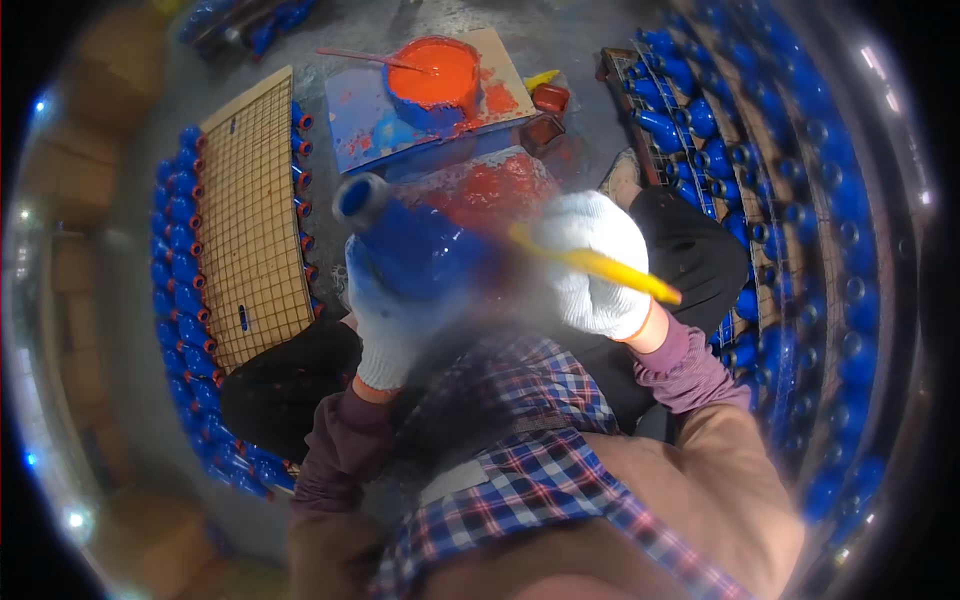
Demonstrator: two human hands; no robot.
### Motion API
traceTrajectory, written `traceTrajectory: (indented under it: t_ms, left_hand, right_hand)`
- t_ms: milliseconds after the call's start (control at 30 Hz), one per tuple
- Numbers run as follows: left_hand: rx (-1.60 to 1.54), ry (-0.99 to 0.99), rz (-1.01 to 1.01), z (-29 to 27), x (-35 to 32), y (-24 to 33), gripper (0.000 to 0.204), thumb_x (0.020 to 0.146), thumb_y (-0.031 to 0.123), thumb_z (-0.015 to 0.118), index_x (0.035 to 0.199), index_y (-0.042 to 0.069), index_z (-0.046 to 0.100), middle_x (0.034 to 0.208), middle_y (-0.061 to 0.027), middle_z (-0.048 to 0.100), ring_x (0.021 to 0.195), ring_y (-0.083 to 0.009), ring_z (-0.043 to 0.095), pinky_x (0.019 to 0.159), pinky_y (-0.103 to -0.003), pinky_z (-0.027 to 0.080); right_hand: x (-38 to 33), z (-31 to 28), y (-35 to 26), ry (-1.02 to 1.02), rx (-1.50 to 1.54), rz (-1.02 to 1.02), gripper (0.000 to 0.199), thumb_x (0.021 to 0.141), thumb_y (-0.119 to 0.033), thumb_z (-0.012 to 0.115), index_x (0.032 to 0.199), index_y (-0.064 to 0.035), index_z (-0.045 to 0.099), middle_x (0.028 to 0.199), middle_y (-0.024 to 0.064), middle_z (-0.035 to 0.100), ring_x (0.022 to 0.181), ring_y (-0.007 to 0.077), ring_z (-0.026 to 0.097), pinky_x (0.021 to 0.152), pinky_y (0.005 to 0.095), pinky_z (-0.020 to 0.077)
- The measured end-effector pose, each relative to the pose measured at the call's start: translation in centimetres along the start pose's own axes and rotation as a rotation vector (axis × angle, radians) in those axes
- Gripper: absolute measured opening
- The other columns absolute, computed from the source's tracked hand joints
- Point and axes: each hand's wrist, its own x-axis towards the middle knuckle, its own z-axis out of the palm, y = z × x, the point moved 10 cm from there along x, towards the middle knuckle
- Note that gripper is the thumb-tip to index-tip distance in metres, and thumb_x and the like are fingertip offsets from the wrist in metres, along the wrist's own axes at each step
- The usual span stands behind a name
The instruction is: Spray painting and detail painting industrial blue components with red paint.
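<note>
My left hand [385, 325], in a white knit glove, is closed around a blue bottle-shaped piece [425, 250]. The piece is tilted, its narrow open neck toward the upper left. My right hand [600, 255], gloved the same way, grips a yellow-handled paintbrush [625, 275]. The brush's working end points toward the blue piece, but a dark reddish blur hides it, so I cannot tell whether it touches. Beyond my hands stands a bucket [425, 115] of orange-red paint with a stick [360, 55] resting across its rim.
The bucket sits on a paint-splattered board [355, 120]. Beside it lie a small red container [550, 98] and a yellow object [541, 78]. A wire-mesh panel [255, 220] leans at left among blue bottles with red rims [185, 240]. Racks of blue bottles [715, 160] line the right.
</note>
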Motion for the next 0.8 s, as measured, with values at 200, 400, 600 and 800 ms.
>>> traceTrajectory:
  t_ms: [200,400,600,800]
  left_hand:
    - [-1.120,-0.145,-0.669,4.1,-1.8,-4.5,0.048,0.098,0.032,0.066,0.133,0.002,0.052,0.120,-0.0083,0.066,0.107,-0.0179,0.065,0.095,-0.038,0.054]
    - [-0.443,-0.132,-0.307,3.1,1.5,-6.8,0.060,0.095,0.046,0.060,0.138,0.005,0.052,0.126,-0.0154,0.066,0.107,-0.0305,0.069,0.087,-0.046,0.060]
    - [-0.557,-0.258,-0.342,3.9,2.3,-7.6,0.069,0.099,0.062,0.052,0.141,0.007,0.052,0.123,-0.0203,0.067,0.102,-0.0376,0.072,0.083,-0.052,0.064]
    - [-0.547,-0.295,-0.460,2.0,4.2,-4.8,0.051,0.093,0.034,0.073,0.129,0.000,0.060,0.111,-0.0104,0.071,0.099,-0.0190,0.071,0.089,-0.038,0.061]
  right_hand:
    - [-2.6,1.1,1.3,-0.072,-0.031,-0.030,0.036,0.077,-0.019,0.079,0.112,-0.0127,0.075,0.102,0.0124,0.072,0.089,0.0362,0.069,0.077,0.0427,0.0536]
    - [-6.1,3.3,6.9,-0.338,0.429,0.674,0.028,0.079,-0.015,0.079,0.106,-0.0090,0.074,0.087,0.0101,0.068,0.080,0.0330,0.069,0.069,0.0440,0.0530]
    - [-1.7,-1.8,0.8,-0.018,0.003,-0.043,0.024,0.084,-0.006,0.071,0.108,-0.0097,0.074,0.095,0.0109,0.072,0.087,0.0353,0.069,0.080,0.0432,0.0552]
    - [5.2,-3.0,2.2,0.169,-0.519,-0.066,0.032,0.090,0.000,0.068,0.122,-0.0004,0.067,0.110,0.0198,0.067,0.094,0.0362,0.066,0.080,0.0427,0.0546]
